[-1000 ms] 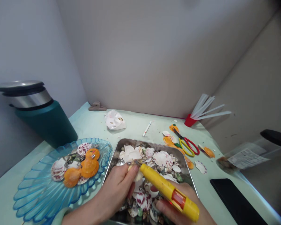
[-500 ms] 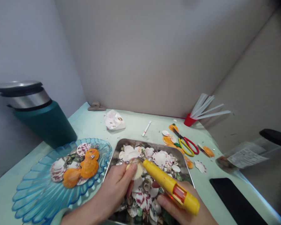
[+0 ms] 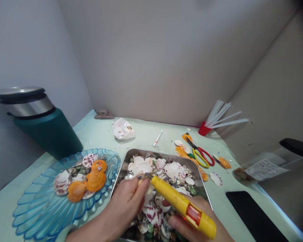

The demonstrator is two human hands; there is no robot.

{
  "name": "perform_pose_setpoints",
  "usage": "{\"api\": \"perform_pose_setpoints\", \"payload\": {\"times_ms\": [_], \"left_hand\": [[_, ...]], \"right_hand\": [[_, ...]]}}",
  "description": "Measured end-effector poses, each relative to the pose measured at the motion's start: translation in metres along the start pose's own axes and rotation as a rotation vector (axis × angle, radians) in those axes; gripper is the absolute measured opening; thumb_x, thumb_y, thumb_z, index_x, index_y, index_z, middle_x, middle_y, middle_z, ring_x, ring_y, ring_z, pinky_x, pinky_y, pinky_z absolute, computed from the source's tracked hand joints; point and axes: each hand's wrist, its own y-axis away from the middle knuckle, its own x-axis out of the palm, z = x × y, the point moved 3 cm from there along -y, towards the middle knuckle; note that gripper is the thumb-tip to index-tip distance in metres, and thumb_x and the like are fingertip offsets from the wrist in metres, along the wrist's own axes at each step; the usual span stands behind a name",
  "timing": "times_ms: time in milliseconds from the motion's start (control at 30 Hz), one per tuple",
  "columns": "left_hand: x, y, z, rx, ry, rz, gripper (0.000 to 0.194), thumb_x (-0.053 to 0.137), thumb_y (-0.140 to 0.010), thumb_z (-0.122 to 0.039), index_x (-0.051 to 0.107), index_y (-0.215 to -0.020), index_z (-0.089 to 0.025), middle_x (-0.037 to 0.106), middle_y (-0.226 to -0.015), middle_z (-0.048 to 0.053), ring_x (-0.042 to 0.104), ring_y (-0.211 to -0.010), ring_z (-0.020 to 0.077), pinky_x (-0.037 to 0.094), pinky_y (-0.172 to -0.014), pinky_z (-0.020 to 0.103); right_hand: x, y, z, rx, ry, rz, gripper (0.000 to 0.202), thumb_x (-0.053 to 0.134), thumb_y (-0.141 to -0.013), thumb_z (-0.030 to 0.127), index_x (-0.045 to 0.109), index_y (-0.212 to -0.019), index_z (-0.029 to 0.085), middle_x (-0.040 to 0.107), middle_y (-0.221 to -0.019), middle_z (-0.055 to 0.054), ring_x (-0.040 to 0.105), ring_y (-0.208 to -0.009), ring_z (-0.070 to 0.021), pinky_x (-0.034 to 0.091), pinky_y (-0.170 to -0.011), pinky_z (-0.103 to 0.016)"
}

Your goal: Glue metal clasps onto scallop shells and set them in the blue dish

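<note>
My right hand (image 3: 192, 215) is wrapped round a yellow hot glue gun (image 3: 178, 198) with a small red light. The glue gun's metal nozzle points left, at the fingertips of my left hand (image 3: 130, 198). Between thumb and fingers, my left hand pinches a pale seashell (image 3: 146, 188), mostly covered by the thumb. Whether the nozzle touches the shell I cannot tell. Both hands are above a metal tray (image 3: 127, 156) filled with white, spotted and purple-striped shells.
To the left, a blue scalloped dish (image 3: 35, 205) holds orange and striped shells, with a teal bottle (image 3: 50, 131) behind. Scissors (image 3: 203, 156), orange shell pieces (image 3: 183, 151), a red cup (image 3: 204, 129) of glue sticks, a clear jar (image 3: 265, 166) and a black phone-like slab (image 3: 255, 215) stand right.
My left hand has turned slightly, so less of the pale shell shows. The glue gun has shifted slightly down with my right hand.
</note>
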Motion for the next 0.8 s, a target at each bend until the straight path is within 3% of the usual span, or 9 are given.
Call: {"api": "perform_pose_setpoints", "payload": {"times_ms": [133, 333, 533, 800], "left_hand": [[0.000, 0.000, -0.003, 0.019, -0.006, 0.003, 0.048, 0.030, -0.090, -0.046, 0.041, -0.050, -0.022, 0.045, -0.050, -0.002, 0.045, -0.051, 0.0144, 0.032, -0.054, 0.026], [-0.004, 0.003, -0.005, -0.046, 0.052, 0.008, 0.056, 0.029, -0.090, -0.051, 0.043, -0.044, -0.021, 0.044, -0.046, -0.002, 0.047, -0.052, 0.0153, 0.033, -0.057, 0.026], [-0.005, 0.001, -0.003, -0.071, 0.078, -0.010, 0.059, 0.031, -0.089, -0.053, 0.042, -0.041, -0.021, 0.042, -0.042, -0.003, 0.046, -0.050, 0.0151, 0.034, -0.059, 0.026], [-0.004, 0.000, -0.001, -0.046, 0.148, -0.003, 0.059, 0.033, -0.089, -0.053, 0.043, -0.041, -0.021, 0.037, -0.039, -0.005, 0.043, -0.045, 0.0133, 0.033, -0.054, 0.025]], "right_hand": [[0.000, 0.000, 0.001, 0.020, -0.005, 0.016, 0.015, 0.063, -0.076, 0.033, 0.073, -0.083, 0.025, 0.072, -0.068, 0.000, 0.066, -0.060, -0.0180, 0.053, -0.057, -0.024], [0.001, -0.002, -0.008, 0.042, 0.032, -0.032, 0.020, 0.061, -0.078, 0.038, 0.072, -0.083, 0.022, 0.073, -0.074, -0.003, 0.069, -0.071, -0.0224, 0.056, -0.066, -0.029], [0.001, -0.006, -0.009, 0.026, 0.036, 0.010, 0.022, 0.058, -0.080, 0.039, 0.066, -0.070, 0.021, 0.073, -0.073, -0.004, 0.070, -0.067, -0.0214, 0.057, -0.061, -0.025], [0.002, 0.004, -0.019, 0.085, 0.065, 0.011, 0.031, 0.062, -0.078, 0.043, 0.073, -0.095, 0.020, 0.072, -0.079, -0.007, 0.069, -0.078, -0.0249, 0.057, -0.073, -0.034]]}}
